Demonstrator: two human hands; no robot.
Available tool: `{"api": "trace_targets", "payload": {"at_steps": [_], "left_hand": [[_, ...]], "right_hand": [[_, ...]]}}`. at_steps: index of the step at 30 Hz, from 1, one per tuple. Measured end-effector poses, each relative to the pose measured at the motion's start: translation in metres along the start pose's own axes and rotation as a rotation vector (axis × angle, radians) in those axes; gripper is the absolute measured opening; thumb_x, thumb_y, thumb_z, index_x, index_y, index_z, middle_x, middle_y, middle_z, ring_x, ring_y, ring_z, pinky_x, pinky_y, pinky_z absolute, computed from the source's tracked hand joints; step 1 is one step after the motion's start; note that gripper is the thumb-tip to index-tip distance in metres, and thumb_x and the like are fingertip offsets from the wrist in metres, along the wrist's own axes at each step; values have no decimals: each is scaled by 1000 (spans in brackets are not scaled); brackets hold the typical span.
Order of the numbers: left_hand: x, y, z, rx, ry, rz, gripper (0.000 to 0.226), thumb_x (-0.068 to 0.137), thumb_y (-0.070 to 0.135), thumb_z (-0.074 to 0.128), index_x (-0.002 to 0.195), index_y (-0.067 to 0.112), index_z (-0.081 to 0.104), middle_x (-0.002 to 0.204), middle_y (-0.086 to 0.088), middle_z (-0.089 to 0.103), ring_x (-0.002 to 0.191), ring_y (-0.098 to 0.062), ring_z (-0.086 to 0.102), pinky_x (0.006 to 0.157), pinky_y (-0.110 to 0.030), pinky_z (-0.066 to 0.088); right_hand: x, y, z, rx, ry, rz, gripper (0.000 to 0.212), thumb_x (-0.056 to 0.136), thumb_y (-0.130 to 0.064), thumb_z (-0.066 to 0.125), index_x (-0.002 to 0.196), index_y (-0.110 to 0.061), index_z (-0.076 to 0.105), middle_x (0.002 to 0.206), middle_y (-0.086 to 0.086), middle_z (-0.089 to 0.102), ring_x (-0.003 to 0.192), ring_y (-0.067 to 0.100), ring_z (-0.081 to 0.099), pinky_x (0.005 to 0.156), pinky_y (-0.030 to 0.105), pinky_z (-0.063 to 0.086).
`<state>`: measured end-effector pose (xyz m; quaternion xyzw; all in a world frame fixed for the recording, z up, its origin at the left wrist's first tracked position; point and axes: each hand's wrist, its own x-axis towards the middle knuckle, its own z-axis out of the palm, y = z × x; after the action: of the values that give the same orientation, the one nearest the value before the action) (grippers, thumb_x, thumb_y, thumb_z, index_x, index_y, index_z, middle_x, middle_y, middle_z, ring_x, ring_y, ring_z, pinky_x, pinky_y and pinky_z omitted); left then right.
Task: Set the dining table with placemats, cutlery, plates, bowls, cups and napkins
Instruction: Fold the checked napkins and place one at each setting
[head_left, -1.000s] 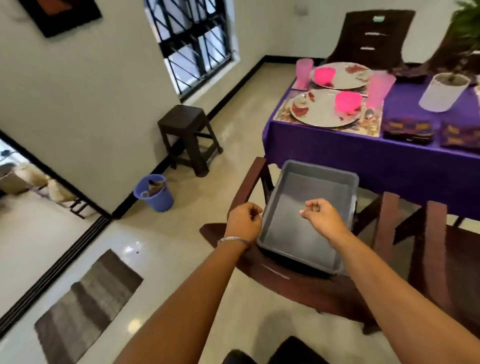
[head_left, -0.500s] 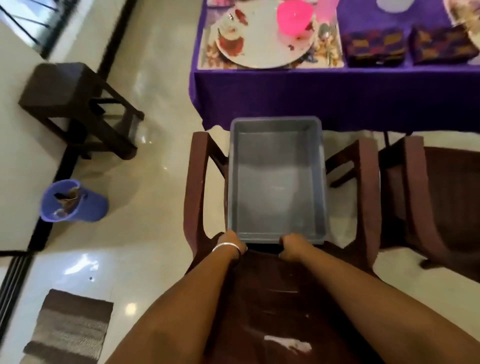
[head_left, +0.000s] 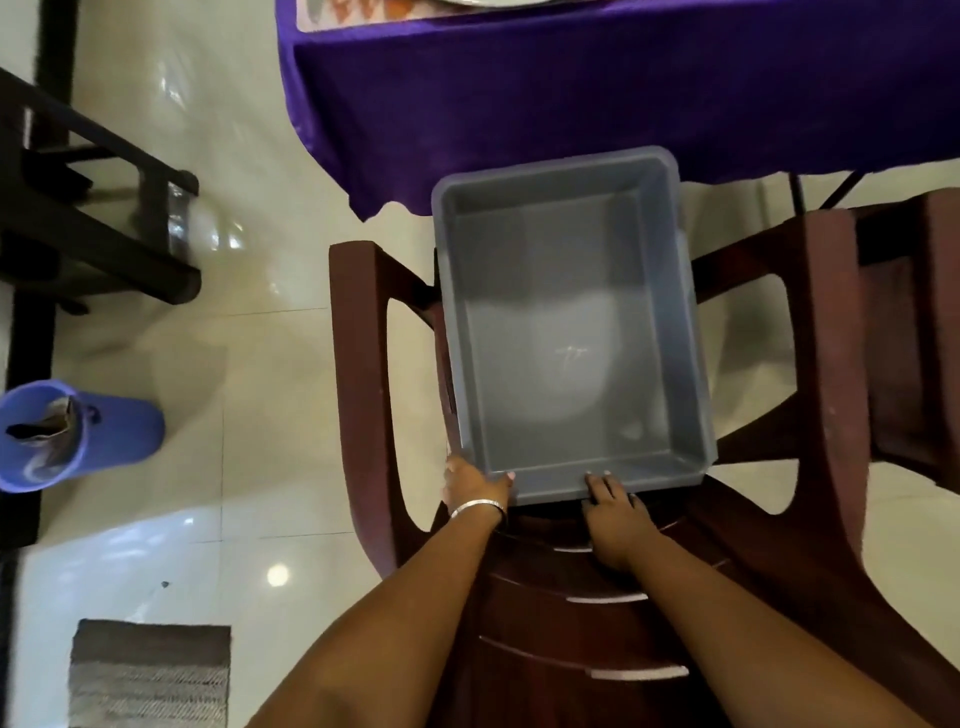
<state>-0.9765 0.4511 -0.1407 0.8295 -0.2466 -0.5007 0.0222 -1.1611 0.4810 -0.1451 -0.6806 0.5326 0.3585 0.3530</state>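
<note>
The grey tub (head_left: 571, 332) sits on the seat of the brown chair (head_left: 363, 395), at the centre of the view, and nothing lies in it. A second ago both hands hovered above it with curled fingers; now they are down at its near rim. The left hand (head_left: 475, 480) grips the corner at 7 o'clock, the right hand (head_left: 613, 506) lies against the edge at 6 with its fingers fairly straight. The purple table (head_left: 597, 88) runs across 12 o'clock, a placemat (head_left: 363, 10) just showing. An empty tub suggests the laying is nearly done — likely it gets lifted or shifted next.
</note>
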Motion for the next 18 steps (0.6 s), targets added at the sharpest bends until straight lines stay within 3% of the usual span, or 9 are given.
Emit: {"api": "trace_targets", "payload": {"at_steps": [4,9,13,16,18], "left_hand": [[1,6,-12,125,-38,-18,66,79,35,74,128,3,45,128,-17,56,116,-36,54,95,-37,46],[-38,28,-36,157,-31,111,35,75,19,71,107,5,64,110,-13,66,99,-31,63,78,-28,51],[-87,53,-60,-19,-28,190,33,68,9,65,100,4,69,102,-14,69,93,-34,65,80,-37,56],[-132,62,-88,-87,-67,266,28,62,5,61,89,0,66,85,-17,66,69,-33,62,58,-39,57],[-166,57,-107,-160,-105,293,11,68,-3,58,78,-3,63,74,-17,58,56,-30,54,51,-35,53]], "right_hand": [[-12,7,-10,16,37,-18,41,94,-17,50,133,-4,50,158,10,9,145,30,11,115,46,24],[-58,20,-42,101,215,70,33,88,-23,56,115,-4,58,132,8,47,114,28,53,91,37,49],[-119,19,-81,175,269,135,31,84,-36,64,102,-12,59,117,9,58,112,28,55,93,37,47],[-170,10,-103,299,346,153,38,78,-45,71,67,-17,48,83,6,57,91,28,57,82,37,46],[-208,2,-108,398,426,128,46,74,-44,76,58,-19,41,65,1,47,72,23,52,71,34,41]]}}
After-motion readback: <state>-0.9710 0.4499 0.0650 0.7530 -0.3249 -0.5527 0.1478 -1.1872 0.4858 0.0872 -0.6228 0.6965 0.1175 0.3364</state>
